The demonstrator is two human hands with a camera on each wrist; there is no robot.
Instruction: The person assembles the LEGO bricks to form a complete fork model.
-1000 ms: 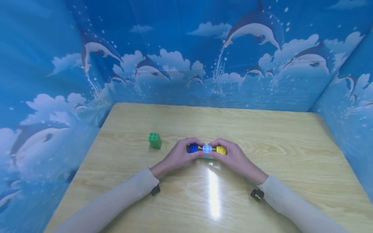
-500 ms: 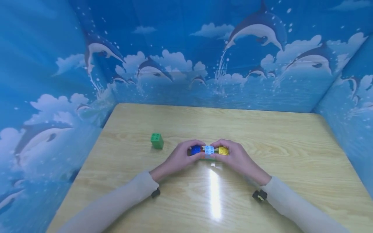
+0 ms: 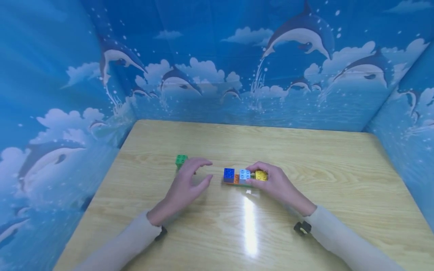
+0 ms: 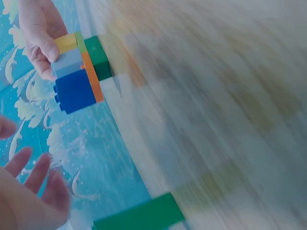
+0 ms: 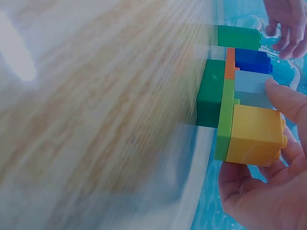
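Note:
A building-block structure stands on the table near the middle of the head view. It has a dark green brick (image 5: 211,91) at its base, an orange piece (image 4: 92,76) and a lime piece (image 5: 224,124) above. On top are a dark blue brick (image 3: 228,175), a light blue brick (image 3: 244,175) and a yellow brick (image 5: 254,134). My right hand (image 3: 274,180) pinches the light blue brick between thumb and fingers, its palm around the yellow one. To the left, my left hand (image 3: 185,184) holds nothing, thumb and fingers apart. It partly hides a separate green block (image 3: 181,160).
The wooden table (image 3: 322,158) is bounded at the back and sides by a dolphin-print curtain (image 3: 210,98). A bright light reflection lies on the tabletop in front of the structure. Dark straps with small devices sit at both wrists.
My left hand has let go of the dark blue end of the structure and moved left toward the separate green block, its fingers spreading. My right hand stays at the structure.

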